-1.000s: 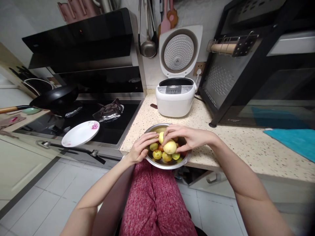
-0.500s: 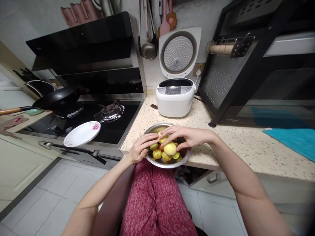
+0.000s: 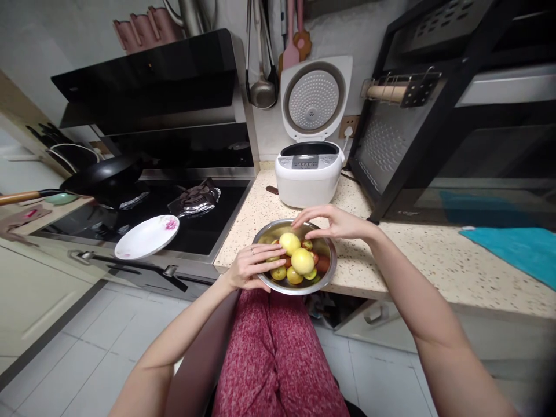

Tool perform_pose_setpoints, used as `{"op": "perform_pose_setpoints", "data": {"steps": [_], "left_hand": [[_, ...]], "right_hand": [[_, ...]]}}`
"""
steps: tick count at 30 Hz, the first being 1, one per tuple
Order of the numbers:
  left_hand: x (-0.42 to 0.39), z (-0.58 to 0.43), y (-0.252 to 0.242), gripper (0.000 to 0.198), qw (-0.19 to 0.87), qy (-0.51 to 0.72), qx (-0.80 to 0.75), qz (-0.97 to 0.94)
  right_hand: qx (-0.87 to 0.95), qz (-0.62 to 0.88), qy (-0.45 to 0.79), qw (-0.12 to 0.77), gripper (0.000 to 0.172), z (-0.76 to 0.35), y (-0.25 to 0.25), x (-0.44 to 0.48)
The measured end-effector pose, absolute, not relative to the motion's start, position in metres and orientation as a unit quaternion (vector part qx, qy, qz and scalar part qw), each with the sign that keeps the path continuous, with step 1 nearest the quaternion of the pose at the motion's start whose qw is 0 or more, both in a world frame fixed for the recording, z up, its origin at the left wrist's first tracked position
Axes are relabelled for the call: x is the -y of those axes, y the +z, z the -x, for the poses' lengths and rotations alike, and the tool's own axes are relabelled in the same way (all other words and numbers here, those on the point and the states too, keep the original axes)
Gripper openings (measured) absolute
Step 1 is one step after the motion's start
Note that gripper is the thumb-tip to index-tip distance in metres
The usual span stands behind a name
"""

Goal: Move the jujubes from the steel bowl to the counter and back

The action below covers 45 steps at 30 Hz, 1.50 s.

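Observation:
A steel bowl (image 3: pixel 329 270) sits at the front edge of the speckled counter (image 3: pixel 408 255), partly over my lap. It holds several small yellow, green and red fruits, the largest a yellow one (image 3: pixel 302 260) in the middle. My left hand (image 3: pixel 249 268) lies over the bowl's left rim, fingers stretched flat toward the fruit and touching it. My right hand (image 3: pixel 332 223) hovers over the bowl's far rim, fingers spread and slightly curled, holding nothing.
A white rice cooker (image 3: pixel 309 174) with its lid up stands behind the bowl. To the left is a black hob with a white flowered plate (image 3: pixel 146 236) on its edge and a black pan (image 3: pixel 102 174). A black rack (image 3: pixel 417 116) and teal cloth (image 3: pixel 516 249) are on the right.
My right hand has lifted off the large yellow fruit and moved back toward the bowl's far rim. My left hand has flattened over the left rim.

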<state>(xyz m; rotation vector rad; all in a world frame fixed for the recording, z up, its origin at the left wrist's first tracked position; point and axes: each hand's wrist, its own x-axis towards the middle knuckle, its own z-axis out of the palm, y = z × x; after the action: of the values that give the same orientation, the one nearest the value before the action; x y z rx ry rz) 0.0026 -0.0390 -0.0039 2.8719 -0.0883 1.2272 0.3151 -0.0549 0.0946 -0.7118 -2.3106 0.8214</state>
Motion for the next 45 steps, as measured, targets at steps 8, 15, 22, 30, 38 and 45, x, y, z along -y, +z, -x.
{"op": "perform_pose_setpoints", "data": {"steps": [8, 15, 22, 30, 38, 45], "left_hand": [[0.041, -0.003, -0.007, 0.068, -0.05, 0.391, 0.004, -0.919], [0.06, -0.012, -0.006, 0.063, -0.095, 0.364, -0.106, -0.92], [0.078, -0.027, -0.006, 0.062, -0.087, 0.344, -0.185, -0.916], [0.061, -0.018, -0.008, 0.115, 0.086, 0.405, -0.219, -0.883], [0.06, -0.017, -0.011, 0.126, 0.187, 0.422, -0.256, -0.85], [0.05, -0.012, -0.013, 0.109, 0.309, 0.432, -0.302, -0.792]], "right_hand": [[0.846, 0.334, 0.269, 0.316, 0.037, -0.319, 0.095, 0.05], [0.823, 0.451, 0.195, 0.286, 0.037, -0.328, 0.085, 0.04], [0.784, 0.572, 0.166, 0.176, 0.044, -0.342, 0.076, 0.031], [0.729, 0.593, 0.321, 0.117, 0.061, -0.338, 0.075, 0.034], [0.658, 0.622, 0.372, 0.203, 0.055, -0.329, 0.069, 0.028], [0.582, 0.602, 0.421, 0.349, 0.044, -0.318, 0.069, 0.027]]}}
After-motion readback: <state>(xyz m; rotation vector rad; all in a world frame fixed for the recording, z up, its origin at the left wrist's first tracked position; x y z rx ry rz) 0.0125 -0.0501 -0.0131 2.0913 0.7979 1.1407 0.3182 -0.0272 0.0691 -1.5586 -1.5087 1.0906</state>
